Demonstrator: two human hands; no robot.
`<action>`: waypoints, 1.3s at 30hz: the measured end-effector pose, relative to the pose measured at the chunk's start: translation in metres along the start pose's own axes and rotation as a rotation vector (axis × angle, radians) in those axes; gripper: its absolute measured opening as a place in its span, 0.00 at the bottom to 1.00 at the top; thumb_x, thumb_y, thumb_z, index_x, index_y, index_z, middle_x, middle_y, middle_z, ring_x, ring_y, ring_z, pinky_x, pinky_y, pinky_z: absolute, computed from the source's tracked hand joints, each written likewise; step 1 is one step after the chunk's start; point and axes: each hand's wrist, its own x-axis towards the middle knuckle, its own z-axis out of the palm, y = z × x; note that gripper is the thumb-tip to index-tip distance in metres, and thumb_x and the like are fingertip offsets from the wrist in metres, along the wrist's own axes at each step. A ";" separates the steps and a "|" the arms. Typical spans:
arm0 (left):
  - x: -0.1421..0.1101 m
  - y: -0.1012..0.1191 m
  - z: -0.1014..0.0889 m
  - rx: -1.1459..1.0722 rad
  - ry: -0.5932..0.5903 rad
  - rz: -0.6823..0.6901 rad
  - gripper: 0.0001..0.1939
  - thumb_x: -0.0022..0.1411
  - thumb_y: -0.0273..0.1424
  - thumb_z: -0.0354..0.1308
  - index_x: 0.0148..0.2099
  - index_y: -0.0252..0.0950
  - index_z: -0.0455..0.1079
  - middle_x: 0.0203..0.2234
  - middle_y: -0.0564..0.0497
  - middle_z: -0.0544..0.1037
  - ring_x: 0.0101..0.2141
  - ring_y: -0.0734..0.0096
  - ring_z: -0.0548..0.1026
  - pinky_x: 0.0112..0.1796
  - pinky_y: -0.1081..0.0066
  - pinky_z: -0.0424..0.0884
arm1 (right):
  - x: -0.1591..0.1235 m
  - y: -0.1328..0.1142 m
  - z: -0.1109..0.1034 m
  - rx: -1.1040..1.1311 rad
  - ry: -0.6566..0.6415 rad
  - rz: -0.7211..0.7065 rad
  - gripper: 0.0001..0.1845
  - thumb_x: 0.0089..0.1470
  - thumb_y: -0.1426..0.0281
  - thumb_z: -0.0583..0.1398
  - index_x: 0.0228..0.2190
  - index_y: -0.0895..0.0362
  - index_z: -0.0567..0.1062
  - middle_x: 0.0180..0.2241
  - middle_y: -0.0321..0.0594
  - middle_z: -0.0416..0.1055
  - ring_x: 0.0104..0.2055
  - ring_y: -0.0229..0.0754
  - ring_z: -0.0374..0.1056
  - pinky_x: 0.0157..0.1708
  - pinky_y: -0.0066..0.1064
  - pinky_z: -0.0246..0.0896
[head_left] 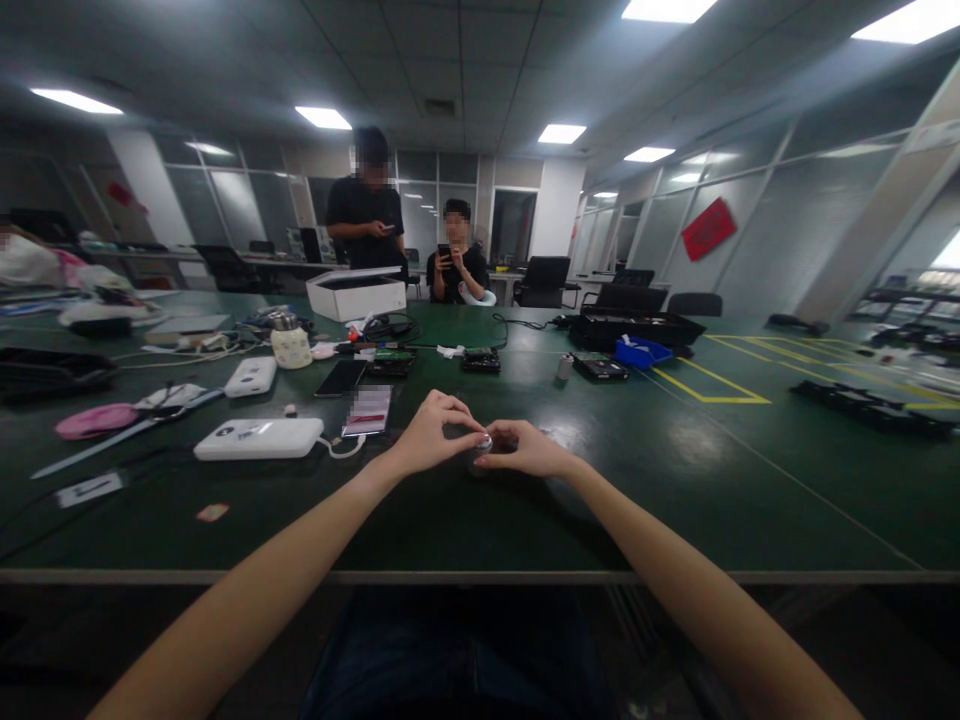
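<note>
In the middle of the green table, both hands close on a small cylinder (pixel 481 464) with a shiny, rounded silver top. My left hand (pixel 436 432) pinches that top between thumb and fingertips. From the other side, my right hand (pixel 529 449) grips the body between thumb and fingers. The cylinder looks upright and close to the tabletop; fingers cover much of it, so its exact kind cannot be made out. Left of my left hand lies a phone (pixel 368 410) with a lit screen, joined by a white cable to a white power bank (pixel 259 439).
Beyond my hands are a small grey cylinder (pixel 565 367), a hard drive (pixel 600 367), a circuit-board device (pixel 481 360) and a blue bin (pixel 643 352). A white box (pixel 356 296) stands farther back. Two people (pixel 366 215) are across the table, holding phones.
</note>
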 end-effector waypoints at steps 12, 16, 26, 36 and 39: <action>0.000 -0.016 0.006 -0.259 0.122 -0.234 0.15 0.58 0.26 0.42 0.35 0.35 0.71 0.22 0.54 0.73 0.28 0.71 0.71 0.32 0.72 0.64 | -0.001 -0.012 -0.004 -0.192 0.207 -0.103 0.16 0.50 0.61 0.61 0.38 0.58 0.78 0.35 0.42 0.76 0.38 0.43 0.70 0.41 0.35 0.63; -0.001 -0.016 0.006 -0.241 0.098 -0.248 0.13 0.55 0.26 0.42 0.25 0.36 0.66 0.17 0.55 0.69 0.23 0.72 0.69 0.28 0.73 0.62 | 0.005 -0.008 -0.004 -0.233 0.280 -0.210 0.13 0.50 0.61 0.61 0.32 0.57 0.79 0.33 0.41 0.76 0.37 0.43 0.70 0.41 0.34 0.63; -0.003 -0.015 0.003 -0.040 0.130 -0.292 0.16 0.55 0.27 0.41 0.16 0.37 0.57 0.14 0.55 0.66 0.21 0.73 0.66 0.26 0.73 0.58 | 0.025 0.068 -0.044 -0.675 0.640 0.173 0.12 0.49 0.57 0.61 0.34 0.46 0.80 0.43 0.42 0.72 0.52 0.55 0.57 0.50 0.52 0.48; -0.002 -0.011 0.003 0.056 0.125 -0.302 0.16 0.54 0.26 0.42 0.15 0.37 0.57 0.12 0.55 0.62 0.19 0.73 0.63 0.24 0.72 0.53 | 0.017 0.034 -0.032 -0.568 0.612 0.016 0.14 0.54 0.57 0.57 0.38 0.47 0.79 0.45 0.41 0.71 0.53 0.51 0.57 0.52 0.47 0.49; -0.002 -0.010 0.003 0.056 0.123 -0.299 0.16 0.54 0.26 0.42 0.16 0.37 0.57 0.12 0.55 0.62 0.19 0.73 0.63 0.24 0.73 0.53 | 0.007 0.008 -0.018 -0.498 0.472 -0.196 0.12 0.54 0.60 0.58 0.37 0.47 0.79 0.46 0.39 0.70 0.53 0.47 0.57 0.54 0.42 0.49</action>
